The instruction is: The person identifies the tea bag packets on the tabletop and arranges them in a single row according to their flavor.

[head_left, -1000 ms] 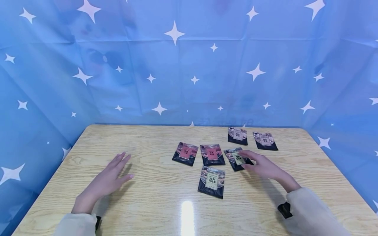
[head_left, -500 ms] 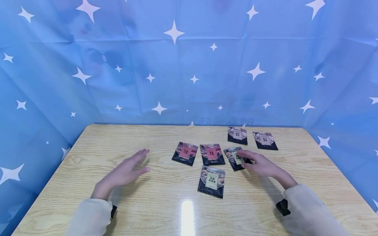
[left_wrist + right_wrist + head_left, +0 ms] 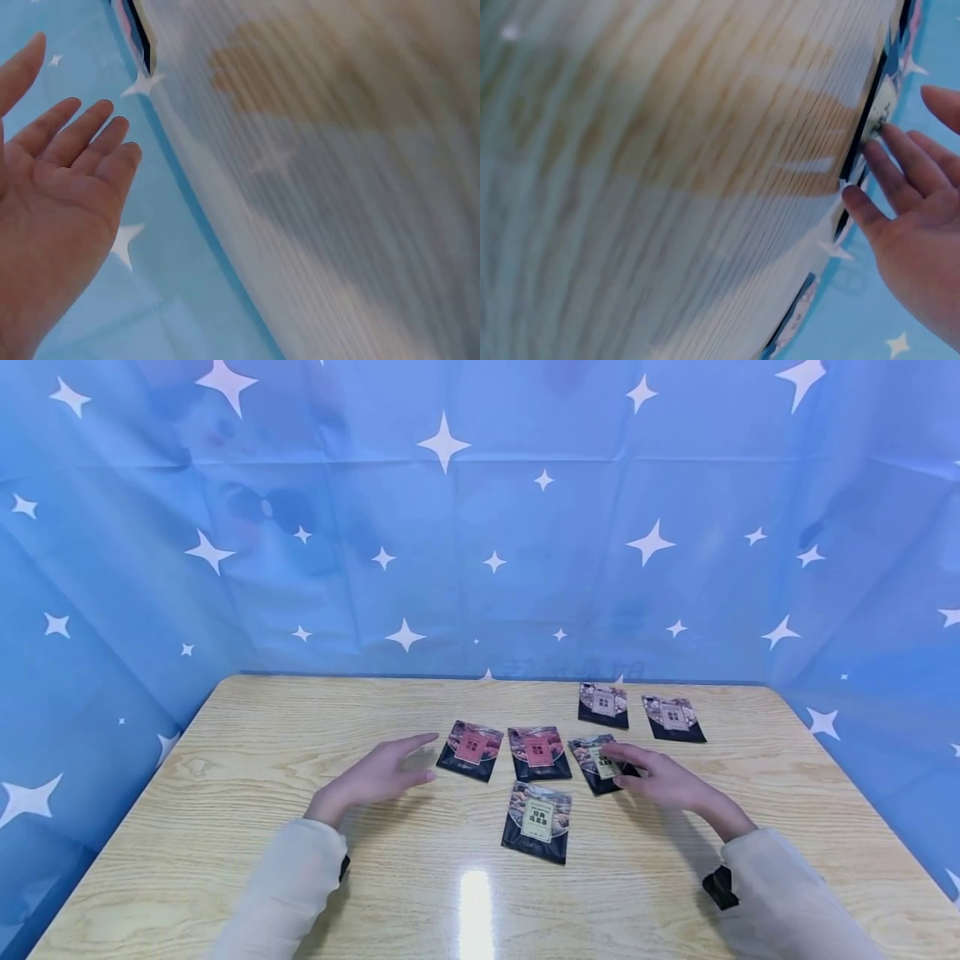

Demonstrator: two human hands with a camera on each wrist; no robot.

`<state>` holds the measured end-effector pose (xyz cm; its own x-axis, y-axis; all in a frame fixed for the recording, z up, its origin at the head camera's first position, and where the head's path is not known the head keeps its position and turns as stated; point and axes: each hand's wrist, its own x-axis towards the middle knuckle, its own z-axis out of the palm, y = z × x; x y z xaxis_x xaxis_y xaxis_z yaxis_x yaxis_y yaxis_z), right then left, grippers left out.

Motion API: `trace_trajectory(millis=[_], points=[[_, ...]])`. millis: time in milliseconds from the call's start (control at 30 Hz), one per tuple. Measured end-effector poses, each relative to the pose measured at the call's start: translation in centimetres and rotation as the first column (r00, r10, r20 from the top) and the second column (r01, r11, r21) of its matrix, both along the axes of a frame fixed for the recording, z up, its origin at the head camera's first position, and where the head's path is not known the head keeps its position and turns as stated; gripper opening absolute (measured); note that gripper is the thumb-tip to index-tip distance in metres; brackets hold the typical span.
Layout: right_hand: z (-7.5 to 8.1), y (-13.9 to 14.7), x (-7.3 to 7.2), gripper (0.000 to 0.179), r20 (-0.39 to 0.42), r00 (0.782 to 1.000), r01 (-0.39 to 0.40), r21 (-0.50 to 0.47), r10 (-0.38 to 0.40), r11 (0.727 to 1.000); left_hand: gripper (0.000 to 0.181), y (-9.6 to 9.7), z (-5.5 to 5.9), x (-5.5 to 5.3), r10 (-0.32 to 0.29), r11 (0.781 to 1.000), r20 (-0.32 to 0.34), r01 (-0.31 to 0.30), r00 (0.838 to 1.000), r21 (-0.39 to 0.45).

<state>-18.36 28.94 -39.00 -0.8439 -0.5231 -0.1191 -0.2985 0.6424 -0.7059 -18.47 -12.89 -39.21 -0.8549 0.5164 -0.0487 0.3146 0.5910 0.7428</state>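
Note:
Six small dark sachets with printed labels lie flat on the table. My left hand [image 3: 380, 774] hovers just left of a red-labelled sachet [image 3: 470, 751], thumb and fingers spread and holding nothing. In the left wrist view its palm [image 3: 60, 217] faces up the frame with fingers loosely extended. A second red-labelled sachet [image 3: 539, 752] lies to the right of the first. My right hand [image 3: 667, 779] is over a green-labelled sachet [image 3: 600, 765], covering its right part. Its fingertips [image 3: 876, 146] appear to touch that sachet, thumb apart. Another green-labelled sachet [image 3: 537, 823] lies nearer me.
Two sachets with pale mauve labels, one [image 3: 603, 705] at the back edge and one [image 3: 673, 718] to its right, lie beyond my right hand. The wood-grain table [image 3: 420, 893] meets a blue star-patterned curtain [image 3: 480, 593] at the back and sides.
My left hand has moved right across the table, up to the left red-labelled sachet. My right hand has stayed nearly still over the green-labelled sachet. The sachets have not moved.

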Motion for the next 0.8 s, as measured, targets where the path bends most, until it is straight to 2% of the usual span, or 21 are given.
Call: trace_trajectory(millis=[233, 400, 600, 800], points=[[-0.2, 0.2, -0.1, 0.050, 0.003, 1.000, -0.002, -0.005, 0.002, 1.000, 0.057, 2.4, -0.1, -1.4, -0.012, 0.999, 0.034, 0.014, 0.999, -0.033], [-0.5, 0.2, -0.3, 0.050, 0.002, 1.000, 0.009, -0.005, -0.009, 1.000, 0.054, 3.9, 0.1, -2.2, -0.024, 0.998, 0.006, 0.024, 1.000, -0.053], [-0.8, 0.2, -0.4, 0.049, 0.014, 0.999, 0.031, -0.007, -0.031, 0.999, 0.048, 5.3, 0.4, -2.8, -0.046, 0.999, -0.014, 0.045, 0.999, -0.017], [-0.8, 0.2, -0.2, 0.050, 0.019, 0.999, 0.038, -0.006, -0.038, 0.999, 0.046, 6.1, -0.1, -2.9, -0.078, 0.996, 0.050, 0.076, 0.996, 0.038]])
